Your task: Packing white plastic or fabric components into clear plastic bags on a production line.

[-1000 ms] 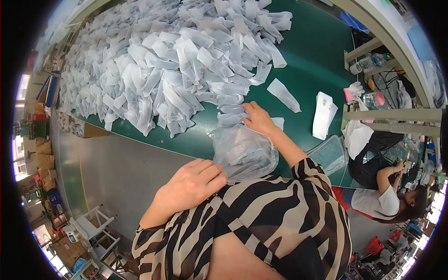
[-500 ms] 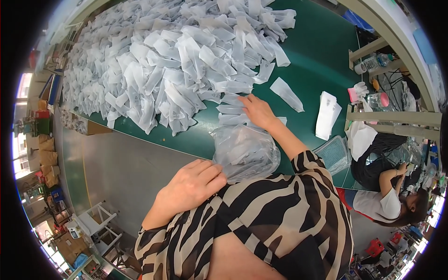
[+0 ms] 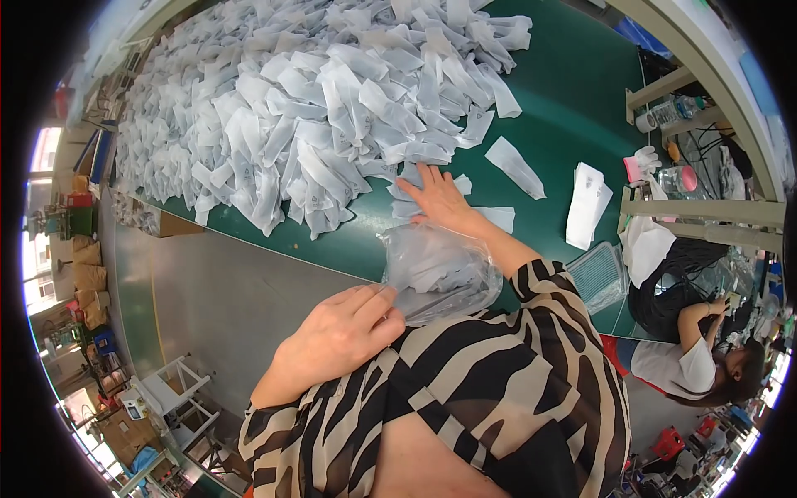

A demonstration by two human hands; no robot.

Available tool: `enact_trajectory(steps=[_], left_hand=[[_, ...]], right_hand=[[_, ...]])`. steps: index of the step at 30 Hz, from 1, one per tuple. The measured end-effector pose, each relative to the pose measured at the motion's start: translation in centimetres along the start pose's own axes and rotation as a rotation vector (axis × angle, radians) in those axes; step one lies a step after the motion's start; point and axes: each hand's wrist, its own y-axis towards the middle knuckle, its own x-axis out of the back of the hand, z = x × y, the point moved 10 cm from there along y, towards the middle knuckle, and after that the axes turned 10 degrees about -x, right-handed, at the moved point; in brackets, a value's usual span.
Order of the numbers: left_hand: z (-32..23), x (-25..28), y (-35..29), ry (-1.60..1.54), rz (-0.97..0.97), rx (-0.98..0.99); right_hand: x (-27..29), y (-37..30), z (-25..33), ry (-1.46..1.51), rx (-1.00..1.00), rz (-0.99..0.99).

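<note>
With fingers spread, my right hand (image 3: pixel 440 201) lies over a few small white translucent packets (image 3: pixel 407 207) on the green tabletop. Just nearer to me, a large clear plastic bag (image 3: pixel 440 270) sits at the table edge with similar packets inside it. My left hand (image 3: pixel 342 336) is closed at the bag's left rim, its fingers bent against the plastic. Beyond both hands spreads a big heap of the same packets (image 3: pixel 315 108).
One loose packet (image 3: pixel 516 168) and a stack of white paper strips (image 3: pixel 586 206) lie to the right. Farther right are a bagged blue-green item (image 3: pixel 598 278), black cable coils (image 3: pixel 677 282) and metal frame legs (image 3: pixel 706 207). Another person (image 3: pixel 685 357) sits at the lower right.
My right hand has shifted slightly left over the packets and its fingers have spread apart. My left hand stays at the bag's rim.
</note>
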Motion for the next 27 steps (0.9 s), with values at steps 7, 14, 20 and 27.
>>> enact_trajectory(steps=[7,14,20,27], left_hand=[[-0.3,-0.1,-0.4,0.016,0.007,0.010],[-0.4,-0.2,0.0,-0.010,0.019,-0.009],[0.2,0.1,-0.4,-0.012,0.009,0.071],[1.0,0.2,0.3,-0.046,-0.040,0.038]], right_hand=[[-0.5,0.7,0.0,0.035,0.020,-0.008],[-1.0,0.8,-2.2,0.149,0.017,-0.061],[16.9,-3.4,-3.4,0.793,-0.205,-0.376],[20.6,-11.0,9.2,0.481,0.091,0.381]])
